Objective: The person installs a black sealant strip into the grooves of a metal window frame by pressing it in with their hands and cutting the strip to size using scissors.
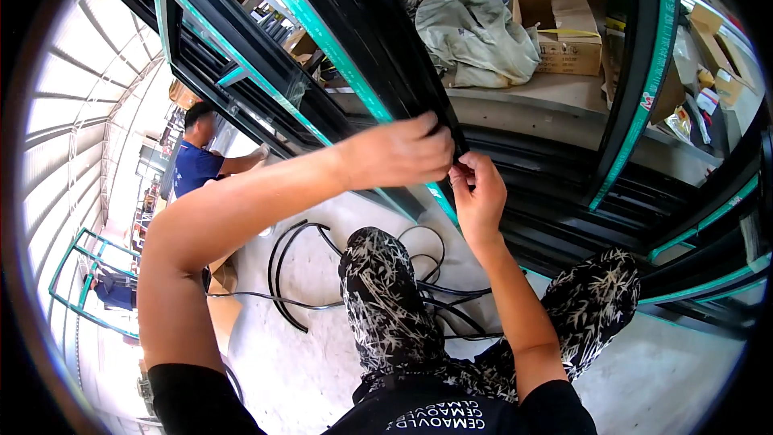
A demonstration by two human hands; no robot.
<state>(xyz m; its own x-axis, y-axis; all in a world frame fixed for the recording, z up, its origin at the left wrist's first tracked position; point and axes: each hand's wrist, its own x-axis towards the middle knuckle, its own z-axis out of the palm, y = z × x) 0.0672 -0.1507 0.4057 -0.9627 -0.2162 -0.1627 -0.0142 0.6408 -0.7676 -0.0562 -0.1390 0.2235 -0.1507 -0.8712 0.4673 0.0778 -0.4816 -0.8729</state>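
Note:
A black metal frame [386, 56] edged with green film slants across the view in front of me. At its side, my right hand [481, 195] pinches a thin black rubber strip [460, 143] between thumb and fingers, close against the frame. My left hand [398, 153] reaches across the frame just left of it, its fingers curled and closed. Motion blurs this hand, and what its fingertips hold is hidden.
Loose black strips [279, 274] lie coiled on the pale floor [282, 370] around my knees. Behind the frame, a shelf [515, 109] carries a grey cloth [475, 36] and a cardboard box [568, 56]. More frames [644, 113] stand right. A person in blue [196, 157] works at far left.

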